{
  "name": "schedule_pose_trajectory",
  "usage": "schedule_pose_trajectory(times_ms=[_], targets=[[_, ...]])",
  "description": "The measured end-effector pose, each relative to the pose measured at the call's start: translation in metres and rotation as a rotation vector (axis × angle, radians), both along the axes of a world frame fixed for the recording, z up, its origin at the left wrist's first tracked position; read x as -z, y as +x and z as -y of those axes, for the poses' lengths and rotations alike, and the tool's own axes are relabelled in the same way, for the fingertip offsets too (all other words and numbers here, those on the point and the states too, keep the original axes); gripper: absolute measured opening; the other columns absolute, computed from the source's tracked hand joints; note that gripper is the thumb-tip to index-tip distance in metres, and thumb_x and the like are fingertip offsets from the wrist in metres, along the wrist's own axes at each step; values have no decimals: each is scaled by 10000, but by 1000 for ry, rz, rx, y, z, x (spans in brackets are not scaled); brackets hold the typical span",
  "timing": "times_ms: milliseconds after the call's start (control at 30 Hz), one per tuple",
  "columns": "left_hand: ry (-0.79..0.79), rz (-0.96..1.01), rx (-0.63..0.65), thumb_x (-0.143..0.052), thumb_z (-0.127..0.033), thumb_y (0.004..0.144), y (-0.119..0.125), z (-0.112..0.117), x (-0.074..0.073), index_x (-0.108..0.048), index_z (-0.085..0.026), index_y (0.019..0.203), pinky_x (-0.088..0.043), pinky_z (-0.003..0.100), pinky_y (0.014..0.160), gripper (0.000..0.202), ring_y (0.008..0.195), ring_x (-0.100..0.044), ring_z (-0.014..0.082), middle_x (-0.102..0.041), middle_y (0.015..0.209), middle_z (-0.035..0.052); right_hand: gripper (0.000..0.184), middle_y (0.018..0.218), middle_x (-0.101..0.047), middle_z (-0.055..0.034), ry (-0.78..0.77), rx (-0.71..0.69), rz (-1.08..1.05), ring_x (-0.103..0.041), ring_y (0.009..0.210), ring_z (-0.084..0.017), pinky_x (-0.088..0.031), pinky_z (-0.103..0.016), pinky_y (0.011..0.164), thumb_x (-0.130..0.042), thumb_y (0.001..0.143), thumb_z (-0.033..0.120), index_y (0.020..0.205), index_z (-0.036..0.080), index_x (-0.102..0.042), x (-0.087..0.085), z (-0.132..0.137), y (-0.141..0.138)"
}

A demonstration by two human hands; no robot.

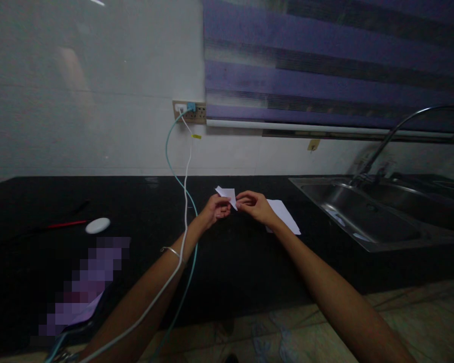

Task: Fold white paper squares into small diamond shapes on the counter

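Observation:
A small folded piece of white paper [227, 193] is held up over the black countertop, a pointed corner hanging down between my hands. My left hand [215, 209] pinches it from the left, thumb on its face and the other fingers curled below. From the right, my right hand [255, 205] has thumb and fingertips closed at the paper's lower right corner. Beneath and beyond my right wrist lie white paper sheets [285, 217], partly covered by that hand and forearm.
A steel sink [363, 237] with a curved faucet [386, 141] is at the right. White [185, 201] and teal cables [168, 151] run from the wall outlet [191, 113] across my left arm. At left lie a white oval object [98, 225], a red stick [66, 224] and a blurred-out purple item [91, 277].

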State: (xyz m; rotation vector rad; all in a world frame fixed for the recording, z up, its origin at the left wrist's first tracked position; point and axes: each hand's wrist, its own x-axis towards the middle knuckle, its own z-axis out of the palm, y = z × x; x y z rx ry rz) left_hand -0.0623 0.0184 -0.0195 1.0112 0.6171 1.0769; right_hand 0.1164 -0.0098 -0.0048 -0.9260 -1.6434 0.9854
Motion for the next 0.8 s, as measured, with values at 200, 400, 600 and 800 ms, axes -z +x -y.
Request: schedule_pose_trajectory(times_ms=[200,400,600,800], targets=[[-12,-49,62,-679,-191,635,1,4,-1,-589,-103,823,-406,171,438,226,474,-536,81,-571,598,10,218,788,-685,-29,140,84,90,-636,706,-152,-508,-302,697,-682,719,275,914,180,-658,4,-1,2],[77,-18,165,-676,-202,653,-4,17,-12,-600,-140,988,-447,213,519,348,573,-598,113,-626,741,37,263,812,-700,-42,96,44,30,-650,713,-170,-513,-304,680,-744,656,292,869,172,-649,1,-2,3],[200,-100,212,-662,-257,710,-3,15,-14,-571,-169,947,-362,174,446,268,569,-612,114,-606,743,19,409,674,-689,-15,7,184,-104,-645,597,-172,-510,-285,591,-829,522,316,817,174,-585,-4,-5,8],[413,-399,205,-551,-478,841,5,11,-2,-538,-173,817,-278,162,366,307,427,-534,83,-554,596,-11,426,610,-669,1,-111,117,-135,-625,557,-157,-514,-285,590,-824,529,336,844,165,-594,-7,1,6]])
